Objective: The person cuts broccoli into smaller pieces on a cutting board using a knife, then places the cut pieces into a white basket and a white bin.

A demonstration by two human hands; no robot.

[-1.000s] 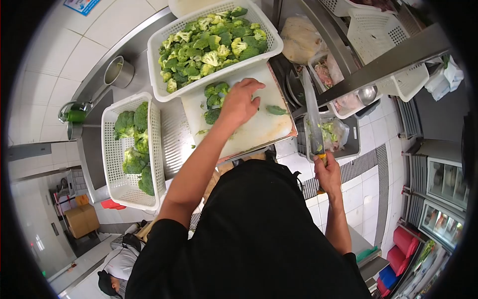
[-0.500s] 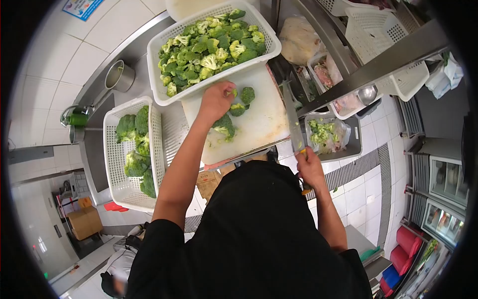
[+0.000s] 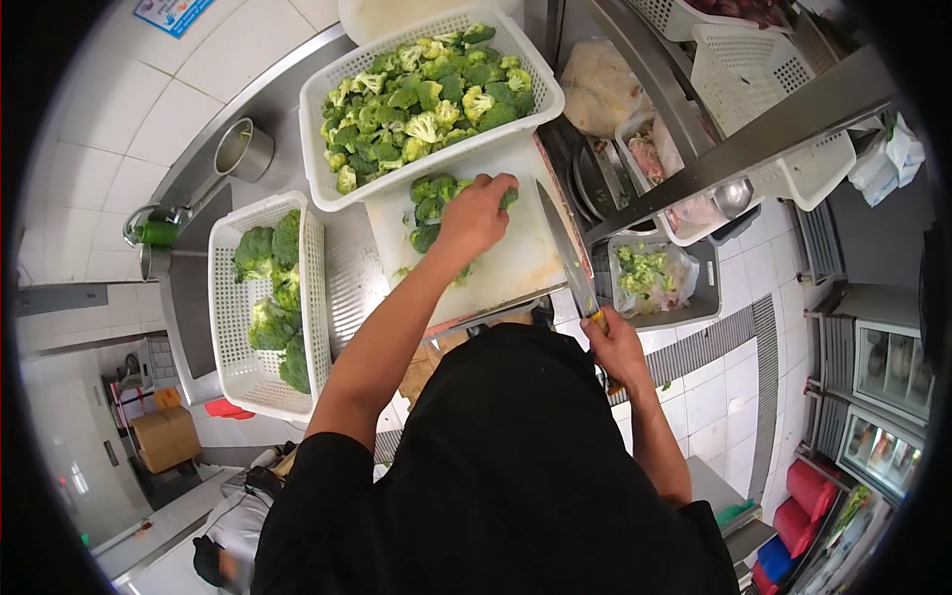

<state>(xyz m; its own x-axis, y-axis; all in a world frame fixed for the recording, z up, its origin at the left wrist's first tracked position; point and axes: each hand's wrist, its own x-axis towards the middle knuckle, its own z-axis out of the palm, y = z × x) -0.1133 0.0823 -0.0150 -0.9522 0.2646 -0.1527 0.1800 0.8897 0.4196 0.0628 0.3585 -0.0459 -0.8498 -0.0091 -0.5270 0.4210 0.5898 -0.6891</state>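
Broccoli [image 3: 428, 210] on a hemmed-in board [image 3: 514, 256]
Left hand [image 3: 478, 216] half-curled over it, grip unclear; right hand [image 3: 617, 347] wrapped round a knife [image 3: 565, 238]. Full basket [image 3: 397, 177] crowds the far edge, another basket [image 3: 238, 342] stands left, bin [image 3: 708, 288] right.

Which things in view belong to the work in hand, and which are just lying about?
Belongs, apparently:
- broccoli pieces under the left hand
- knife in the right hand
- cutting board
- floret basket
- basket of larger broccoli
- probably the grey bin

Lying about, seemingly:
- metal pot
- cardboard box
- upper-right white basket
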